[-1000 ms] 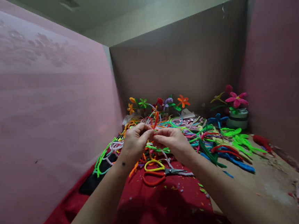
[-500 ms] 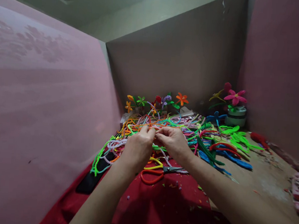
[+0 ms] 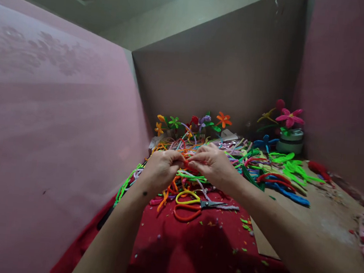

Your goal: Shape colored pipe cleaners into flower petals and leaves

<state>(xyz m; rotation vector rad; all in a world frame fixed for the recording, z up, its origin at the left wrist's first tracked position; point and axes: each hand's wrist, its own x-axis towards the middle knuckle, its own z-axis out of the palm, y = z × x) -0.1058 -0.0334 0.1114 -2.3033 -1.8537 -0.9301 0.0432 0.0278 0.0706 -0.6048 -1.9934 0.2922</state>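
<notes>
My left hand point(image 3: 162, 167) and my right hand point(image 3: 214, 165) meet fingertip to fingertip over a heap of coloured pipe cleaners point(image 3: 181, 176). Both are closed in a pinch on a red pipe cleaner point(image 3: 186, 164), a short bit of which shows between them; the fingers hide the rest. Just below the hands, scissors point(image 3: 187, 207) with one yellow and one red handle lie on a red cloth point(image 3: 155, 253), blades pointing right.
Pipe-cleaner flowers point(image 3: 224, 119) stand behind the heap. At the back right a pink flower point(image 3: 290, 117) rises by a pale green pot point(image 3: 290, 141). Bright green shapes point(image 3: 294, 169) and blue strips point(image 3: 291, 197) lie right. A dark phone point(image 3: 103, 219) is partly behind my left forearm.
My left hand has shifted left and turned, with its fingers now pointing right towards the right hand. More of the scissors and orange pipe cleaners shows between my arms.
</notes>
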